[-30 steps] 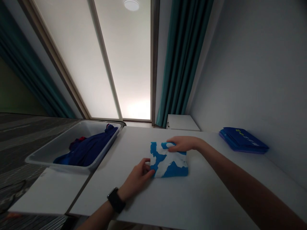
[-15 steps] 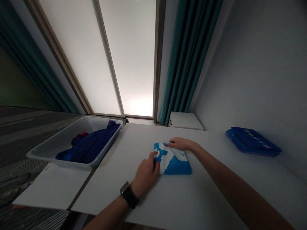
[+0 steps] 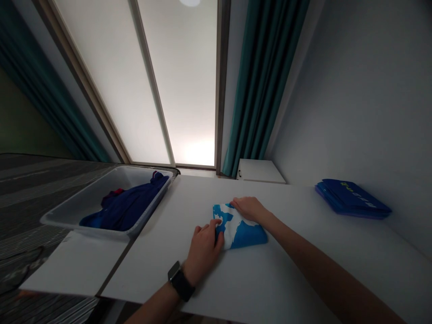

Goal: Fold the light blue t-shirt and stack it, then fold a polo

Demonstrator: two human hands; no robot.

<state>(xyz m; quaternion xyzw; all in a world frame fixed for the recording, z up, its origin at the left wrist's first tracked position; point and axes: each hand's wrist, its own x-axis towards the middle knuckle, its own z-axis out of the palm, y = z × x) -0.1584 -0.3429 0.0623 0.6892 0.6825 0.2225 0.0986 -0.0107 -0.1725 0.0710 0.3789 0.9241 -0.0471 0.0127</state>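
Note:
A folded blue-and-white garment (image 3: 241, 231) lies on the white table (image 3: 162, 265) in front of me. My left hand (image 3: 204, 245), with a black watch on its wrist, grips the garment's left edge; the index finger rests on top and the thumb sits nearer to me. At the back edge, the fingers of my right hand (image 3: 248, 208) are closed on the cloth. Some of the right fingertips are hidden behind the hand.
On the left stands a translucent plastic bin (image 3: 60, 218) with dark blue clothes (image 3: 128, 204) and a bit of red inside. A stack of folded blue clothes (image 3: 353, 198) lies at the right by the wall. Behind the table is a white cabinet (image 3: 259, 171).
The garment has turned slightly and shifted a little left. My right hand has moved slightly left along the back edge, its fingers now more curled. The left hand keeps its place on the left edge.

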